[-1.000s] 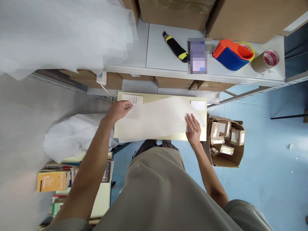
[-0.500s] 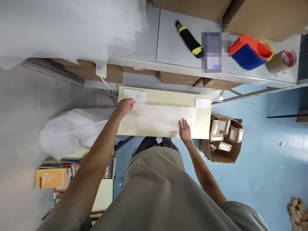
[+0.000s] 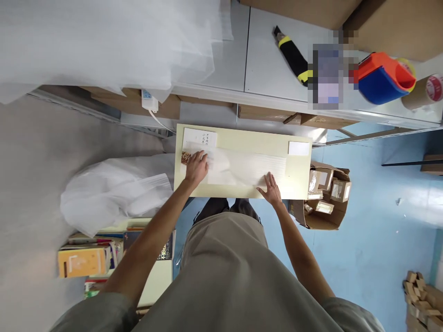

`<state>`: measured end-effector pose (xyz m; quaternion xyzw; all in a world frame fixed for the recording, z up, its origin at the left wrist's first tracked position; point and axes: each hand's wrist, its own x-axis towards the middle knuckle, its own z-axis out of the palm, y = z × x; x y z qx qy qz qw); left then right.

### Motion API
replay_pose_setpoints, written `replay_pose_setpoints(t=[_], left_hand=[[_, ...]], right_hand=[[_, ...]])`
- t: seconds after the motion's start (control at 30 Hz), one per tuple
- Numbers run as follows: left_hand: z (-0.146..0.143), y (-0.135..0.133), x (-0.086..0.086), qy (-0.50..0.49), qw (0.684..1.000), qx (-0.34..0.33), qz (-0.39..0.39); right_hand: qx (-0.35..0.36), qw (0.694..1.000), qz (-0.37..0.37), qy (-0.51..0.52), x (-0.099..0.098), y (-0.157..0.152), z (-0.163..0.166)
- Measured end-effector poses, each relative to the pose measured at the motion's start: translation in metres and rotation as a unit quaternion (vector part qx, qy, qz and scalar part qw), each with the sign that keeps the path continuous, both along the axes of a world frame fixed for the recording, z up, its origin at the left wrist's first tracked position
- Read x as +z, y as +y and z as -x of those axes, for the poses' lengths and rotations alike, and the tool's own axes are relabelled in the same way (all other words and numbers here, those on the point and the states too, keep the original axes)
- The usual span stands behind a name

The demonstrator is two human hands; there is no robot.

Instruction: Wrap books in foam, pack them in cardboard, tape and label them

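A pale yellow board lies flat in front of me below the grey shelf. A thin translucent white foam sheet is spread across its middle. My left hand presses flat on the sheet's left end, fingers spread, just below a white label with dark print. My right hand rests open on the sheet's lower right edge near the board's front rim. A second small blank white label sits at the board's far right corner.
The grey shelf holds a black-and-yellow utility knife, an orange-and-blue tape dispenser and a roll of brown tape. White foam wrap hangs upper left. An open carton of small boxes stands on the blue floor; books lie lower left.
The foam sheet, bowed up a second ago, now lies flatter on the board. My left hand slid right and down onto the sheet; my right hand shifted slightly along its lower edge.
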<state>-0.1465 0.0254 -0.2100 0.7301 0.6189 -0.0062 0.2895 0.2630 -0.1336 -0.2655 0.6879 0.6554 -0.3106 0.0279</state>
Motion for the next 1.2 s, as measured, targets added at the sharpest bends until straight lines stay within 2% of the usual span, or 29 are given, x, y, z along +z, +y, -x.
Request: replay_pose_setpoints(t=[0.13,0.23,0.33,0.4,0.5,0.6,0.73,0.83,1.0,1.2], left_hand=[[0.013,-0.036,-0.018,-0.001,0.999,0.009,0.045],[0.028,-0.056,-0.03,0.002,0.999,0.001,0.052],[0.038,-0.067,-0.04,-0.01,0.999,-0.011,0.036],[0.042,-0.069,-0.047,-0.013,0.999,-0.015,0.03],[0.045,-0.066,-0.055,-0.011,0.999,-0.018,0.029],[0.045,-0.063,-0.058,-0.021,1.0,-0.016,0.015],[0.049,-0.058,-0.056,-0.055,0.998,0.007,-0.01],[0.058,-0.047,-0.05,-0.065,0.994,0.083,-0.016],[0.081,-0.018,-0.04,-0.062,0.972,0.227,-0.007],[0.099,0.003,-0.04,-0.036,0.96,0.276,0.012]], right_hand=[[0.003,1.0,0.004,-0.005,0.003,0.003,-0.006],[-0.009,1.0,0.007,-0.014,0.005,0.005,-0.01],[-0.045,0.998,0.013,-0.034,0.007,0.009,-0.003],[-0.086,0.995,0.015,-0.054,0.01,0.016,0.014],[-0.132,0.99,-0.027,-0.046,0.015,0.033,0.059],[-0.122,0.99,-0.064,0.029,0.02,0.056,0.127],[-0.075,0.987,0.041,0.136,0.024,0.088,0.219],[-0.047,0.986,0.097,0.131,0.022,0.103,0.265],[-0.088,0.979,0.165,0.078,0.014,0.11,0.289],[-0.12,0.978,0.167,0.046,0.009,0.106,0.293]])
